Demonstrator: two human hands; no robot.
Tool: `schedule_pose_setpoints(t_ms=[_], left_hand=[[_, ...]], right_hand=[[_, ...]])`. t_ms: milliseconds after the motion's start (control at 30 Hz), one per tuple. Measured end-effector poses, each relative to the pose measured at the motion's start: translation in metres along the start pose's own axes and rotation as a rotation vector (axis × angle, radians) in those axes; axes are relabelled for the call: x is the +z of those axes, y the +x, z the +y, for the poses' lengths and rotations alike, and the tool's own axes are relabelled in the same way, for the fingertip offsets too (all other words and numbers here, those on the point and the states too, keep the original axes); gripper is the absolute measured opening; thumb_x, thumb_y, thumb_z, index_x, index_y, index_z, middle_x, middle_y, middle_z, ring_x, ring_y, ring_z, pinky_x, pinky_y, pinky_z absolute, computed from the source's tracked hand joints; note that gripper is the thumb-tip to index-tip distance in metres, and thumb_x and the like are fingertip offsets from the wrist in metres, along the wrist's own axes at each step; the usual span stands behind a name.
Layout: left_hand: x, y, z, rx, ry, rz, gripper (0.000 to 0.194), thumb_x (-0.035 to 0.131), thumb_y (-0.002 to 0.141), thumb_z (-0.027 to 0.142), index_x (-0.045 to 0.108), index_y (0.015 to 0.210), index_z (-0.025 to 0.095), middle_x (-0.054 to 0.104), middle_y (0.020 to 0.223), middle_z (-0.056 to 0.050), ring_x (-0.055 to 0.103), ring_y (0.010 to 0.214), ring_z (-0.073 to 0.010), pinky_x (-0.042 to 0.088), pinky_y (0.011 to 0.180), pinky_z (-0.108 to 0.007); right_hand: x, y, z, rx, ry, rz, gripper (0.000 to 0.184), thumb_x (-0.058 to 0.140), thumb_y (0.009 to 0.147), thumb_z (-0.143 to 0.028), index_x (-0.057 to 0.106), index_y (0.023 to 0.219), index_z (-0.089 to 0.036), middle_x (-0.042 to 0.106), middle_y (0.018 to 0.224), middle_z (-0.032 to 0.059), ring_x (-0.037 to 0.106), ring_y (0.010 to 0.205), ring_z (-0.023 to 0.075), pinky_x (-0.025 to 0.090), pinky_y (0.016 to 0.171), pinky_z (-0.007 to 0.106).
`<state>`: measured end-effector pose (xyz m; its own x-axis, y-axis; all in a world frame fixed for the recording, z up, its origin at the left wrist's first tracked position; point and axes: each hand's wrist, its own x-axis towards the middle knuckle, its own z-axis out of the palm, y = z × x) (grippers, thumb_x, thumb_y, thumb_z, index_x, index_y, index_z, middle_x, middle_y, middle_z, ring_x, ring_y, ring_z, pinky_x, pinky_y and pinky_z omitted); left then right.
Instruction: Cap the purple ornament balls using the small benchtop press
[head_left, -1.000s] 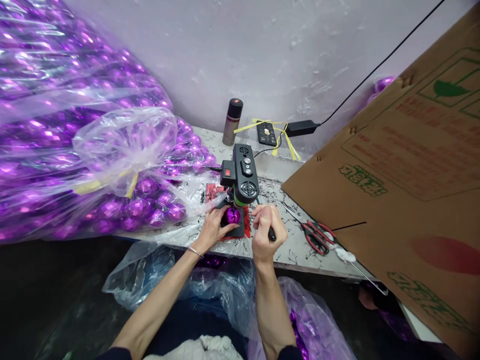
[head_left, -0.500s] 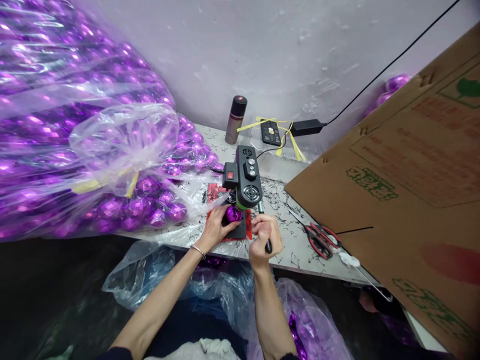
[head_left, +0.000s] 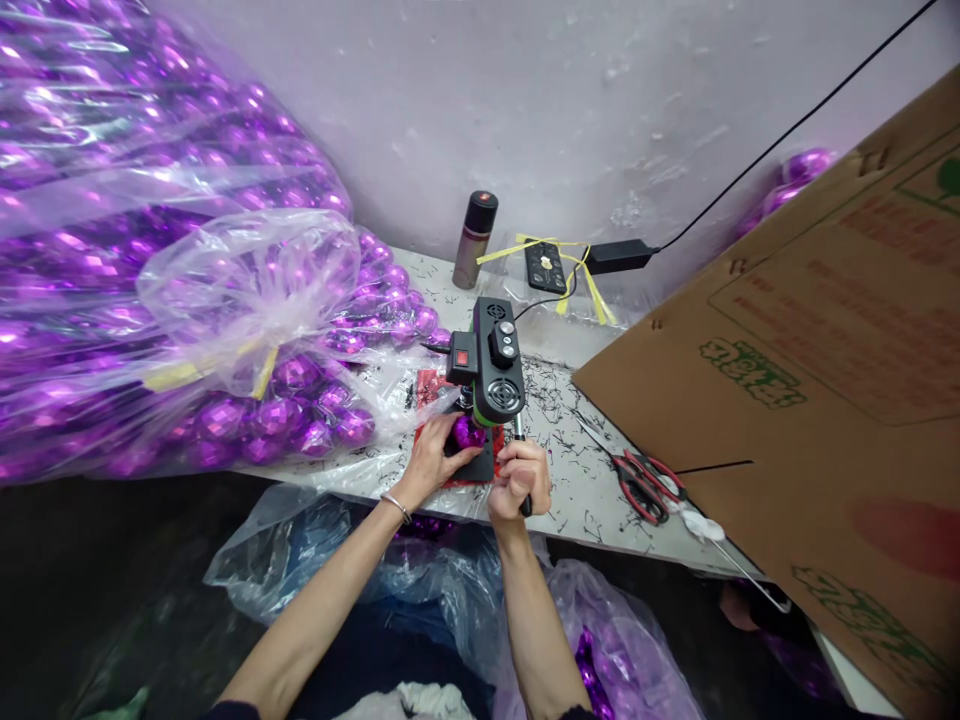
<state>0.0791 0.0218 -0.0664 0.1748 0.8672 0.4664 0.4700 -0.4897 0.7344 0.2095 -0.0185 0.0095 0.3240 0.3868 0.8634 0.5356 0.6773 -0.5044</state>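
Observation:
Under the head of a small black bench machine (head_left: 499,365) sits a shiny purple ball ornament (head_left: 469,432). My left hand (head_left: 433,460) grips it from the left, thumb in front and fingers behind. The fist of my right hand (head_left: 519,482) is wrapped round the machine's lever handle (head_left: 527,503), whose black end pokes out below. The machine's base stands on a red sheet (head_left: 498,452) on the table. A red rocker switch (head_left: 462,357) shows on the box at the machine's left side. The ball's top is hidden beneath the machine head.
A big clear bag of purple balls (head_left: 247,415) fills the left. Scissors (head_left: 646,485) lie at right beside a cardboard box (head_left: 795,420). Behind stand a bottle (head_left: 475,240), a phone (head_left: 545,266) and a power adapter (head_left: 619,257). Black scraps litter the table (head_left: 577,500).
My right hand has moved slightly left and down with the lever handle, closer to the machine's base. My left hand stays on the ball. The view has shifted a little.

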Motion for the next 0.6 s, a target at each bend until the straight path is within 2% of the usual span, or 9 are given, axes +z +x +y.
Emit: schedule_pose_setpoints(t_ms=[233, 367, 433, 533, 600], left_hand=[[0.000, 0.002, 0.000, -0.031, 0.004, -0.015, 0.051, 0.081, 0.093, 0.046, 0.066, 0.134, 0.021, 0.077, 0.125, -0.014, 0.074, 0.118, -0.0331, 0.060, 0.103, -0.050], [0.001, 0.003, -0.001, -0.026, -0.012, -0.015, 0.051, 0.081, 0.094, 0.047, 0.065, 0.133, 0.020, 0.077, 0.126, -0.014, 0.074, 0.119, -0.0330, 0.060, 0.104, -0.051], [0.001, 0.005, -0.001, -0.028, -0.016, -0.016, 0.051, 0.080, 0.094, 0.049, 0.065, 0.133, 0.020, 0.076, 0.126, -0.015, 0.074, 0.120, -0.0334, 0.060, 0.105, -0.052], [0.000, 0.007, 0.001, -0.022, -0.032, -0.025, 0.054, 0.080, 0.093, 0.049, 0.064, 0.135, 0.020, 0.075, 0.129, -0.016, 0.073, 0.124, -0.0346, 0.059, 0.107, -0.054], [-0.004, 0.001, 0.003, -0.004, -0.051, -0.054, 0.056, 0.080, 0.093, 0.048, 0.062, 0.138, 0.020, 0.074, 0.132, -0.016, 0.072, 0.126, -0.0348, 0.059, 0.108, -0.054]], right_hand=[[-0.003, -0.006, 0.007, 0.006, 0.011, -0.036, 0.036, 0.037, 0.109, -0.026, 0.050, 0.075, -0.024, 0.060, 0.074, -0.0017, 0.059, 0.064, 0.0140, 0.053, 0.073, 0.037], [-0.006, -0.008, 0.011, -0.068, -0.018, -0.098, 0.037, 0.037, 0.109, -0.026, 0.050, 0.074, -0.024, 0.060, 0.073, -0.0023, 0.061, 0.065, 0.0136, 0.054, 0.075, 0.036], [-0.006, -0.002, 0.007, -0.071, -0.025, -0.102, 0.038, 0.037, 0.109, -0.026, 0.048, 0.072, -0.024, 0.059, 0.071, -0.0025, 0.060, 0.063, 0.0133, 0.053, 0.070, 0.034], [-0.006, 0.022, -0.007, 0.027, 0.008, -0.062, 0.039, 0.040, 0.108, -0.024, 0.048, 0.070, -0.024, 0.054, 0.065, -0.0035, 0.057, 0.060, 0.0127, 0.043, 0.058, 0.029], [-0.005, 0.041, -0.021, 0.081, 0.025, -0.072, 0.039, 0.045, 0.107, -0.020, 0.050, 0.069, -0.023, 0.054, 0.063, -0.0037, 0.058, 0.061, 0.0122, 0.041, 0.058, 0.029]])
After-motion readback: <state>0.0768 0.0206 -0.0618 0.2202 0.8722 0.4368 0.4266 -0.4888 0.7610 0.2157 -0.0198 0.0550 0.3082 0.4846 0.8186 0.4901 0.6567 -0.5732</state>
